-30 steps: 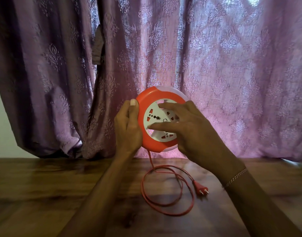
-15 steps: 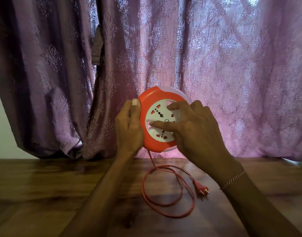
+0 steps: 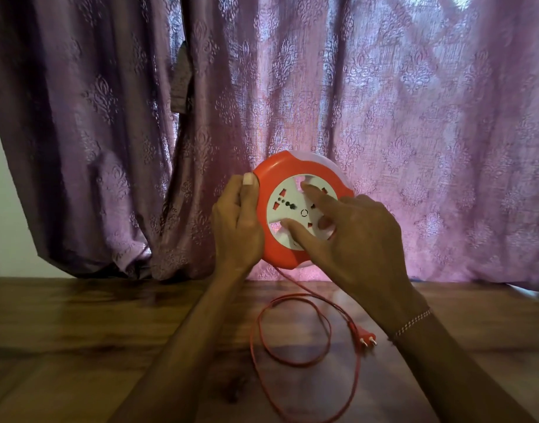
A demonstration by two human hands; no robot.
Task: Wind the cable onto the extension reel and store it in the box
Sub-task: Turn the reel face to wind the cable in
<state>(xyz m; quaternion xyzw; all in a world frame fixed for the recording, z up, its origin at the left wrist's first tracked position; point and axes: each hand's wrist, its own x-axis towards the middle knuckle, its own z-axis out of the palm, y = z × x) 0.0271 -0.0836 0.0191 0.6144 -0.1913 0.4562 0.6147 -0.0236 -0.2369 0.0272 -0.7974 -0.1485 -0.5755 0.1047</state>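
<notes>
A: Start at the left. What is the left hand (image 3: 236, 227) doing?

B: It is clamped on the left rim of the extension reel (image 3: 273, 215), thumb on the front, and holds it upright above the far edge of the wooden table (image 3: 79, 331), in front of the purple curtain (image 3: 109, 117).

A: And the right hand (image 3: 358, 239)?

B: Its fingers are spread loosely over the white socket disc (image 3: 288, 206). The index fingertip now sits near the disc's top recess; half a second ago it lay low across the middle. The socket markings have turned too, so I judge the disc is being cranked round.

A: Is cable going in?

B: Slowly. The red cable (image 3: 259, 355) hangs from the reel's underside and lies in a loose loop on the table toward the near edge, and the loop looks much as it did. The plug (image 3: 364, 337) rests right of the loop, beside the right wrist. No box is in view.

A: So?

B: Winding is underway, with many turns left.
</notes>
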